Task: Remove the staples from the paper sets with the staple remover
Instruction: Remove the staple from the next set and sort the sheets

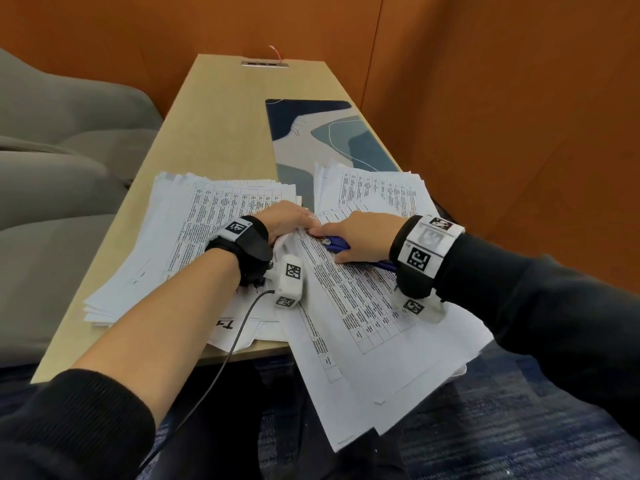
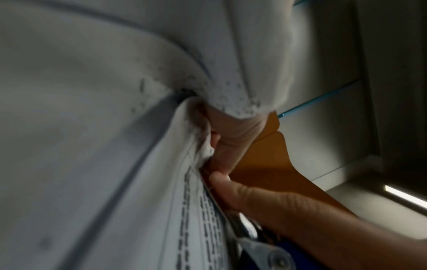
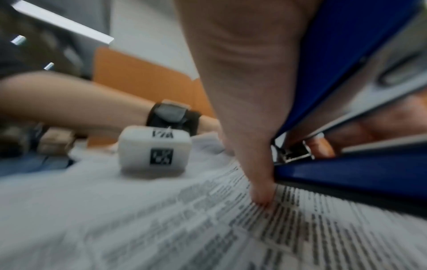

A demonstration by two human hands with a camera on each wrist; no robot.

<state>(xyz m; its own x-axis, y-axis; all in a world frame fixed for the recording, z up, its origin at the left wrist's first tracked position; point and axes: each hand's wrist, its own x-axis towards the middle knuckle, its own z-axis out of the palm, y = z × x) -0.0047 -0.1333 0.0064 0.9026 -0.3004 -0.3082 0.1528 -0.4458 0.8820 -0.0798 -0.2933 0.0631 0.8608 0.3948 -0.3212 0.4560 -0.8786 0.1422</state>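
The surface [image 1: 221, 133] carried two paper stacks, one left [image 1: 194, 237] and one right [image 1: 374, 188], with the worked paper set [image 1: 363, 306] lying between them and overhanging the near edge. Its top corner was pinched by the left hand [image 1: 287, 220]. The staple remover [image 1: 337, 244] was gripped in the right hand [image 1: 363, 237], its long axis pointing left toward that corner, so the tool's tip lay just beside the left fingers [image 2: 231, 138]. The staple itself could not be made out.
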